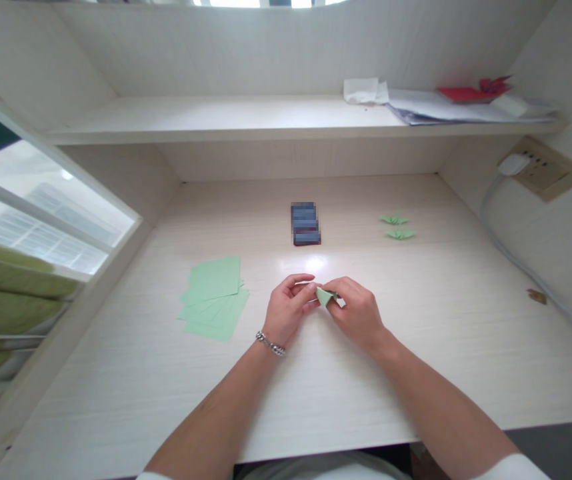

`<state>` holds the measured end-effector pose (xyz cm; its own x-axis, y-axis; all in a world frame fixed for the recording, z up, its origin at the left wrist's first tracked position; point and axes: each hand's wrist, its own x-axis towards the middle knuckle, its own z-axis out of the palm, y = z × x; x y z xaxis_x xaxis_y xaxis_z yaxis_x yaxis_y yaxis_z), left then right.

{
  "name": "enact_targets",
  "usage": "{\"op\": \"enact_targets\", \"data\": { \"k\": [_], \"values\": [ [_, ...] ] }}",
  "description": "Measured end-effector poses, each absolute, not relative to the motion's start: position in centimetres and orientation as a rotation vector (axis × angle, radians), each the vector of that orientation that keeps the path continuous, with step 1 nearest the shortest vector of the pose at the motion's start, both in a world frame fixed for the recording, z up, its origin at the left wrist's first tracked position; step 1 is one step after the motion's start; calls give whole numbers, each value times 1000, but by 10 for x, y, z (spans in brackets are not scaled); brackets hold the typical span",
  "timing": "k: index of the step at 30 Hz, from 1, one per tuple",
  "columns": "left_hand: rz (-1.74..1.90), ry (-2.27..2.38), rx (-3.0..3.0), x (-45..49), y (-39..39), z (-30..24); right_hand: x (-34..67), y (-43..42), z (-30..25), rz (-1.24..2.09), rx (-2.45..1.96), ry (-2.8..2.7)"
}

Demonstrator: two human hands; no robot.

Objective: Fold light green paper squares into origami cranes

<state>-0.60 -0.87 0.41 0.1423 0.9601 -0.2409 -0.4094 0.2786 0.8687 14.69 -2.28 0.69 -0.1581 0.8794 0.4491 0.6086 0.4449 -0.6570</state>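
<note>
A small folded piece of green paper (324, 297) is held up between my hands, above the middle of the desk. My right hand (357, 309) pinches it between thumb and fingers from the right. On its left side, my left hand (290, 303) has thumb and fingertips closed at the paper's edge; a chain bracelet circles that wrist. Loose sheets of green paper (213, 290) lie fanned in an overlapping pile to the left. Two small folded green paper cranes (400, 235) rest on the desk at the right, one behind the other.
A phone-like dark rectangle (305, 224), its face pixelated, lies beyond my hands. Papers (431, 107) and a red folded item (493, 87) sit on the shelf (216, 120). A white cable (516, 257) runs from the wall socket (546, 170) down the right side. Green curtain (11, 287) hangs left.
</note>
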Motion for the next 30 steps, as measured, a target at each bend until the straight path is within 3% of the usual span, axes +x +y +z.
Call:
{"op": "enact_targets", "data": {
  "k": [12,23,30],
  "values": [
    [1085,914,702,-12,-8,3,147,-22,6,591,-1211,-1669],
    [1145,1062,867,-18,-4,-3,151,-8,-1,1399,-1165,-1155],
    [1149,1068,1017,-16,-4,-3,152,-10,2,1272,-1285,-1400]
  ]
}}
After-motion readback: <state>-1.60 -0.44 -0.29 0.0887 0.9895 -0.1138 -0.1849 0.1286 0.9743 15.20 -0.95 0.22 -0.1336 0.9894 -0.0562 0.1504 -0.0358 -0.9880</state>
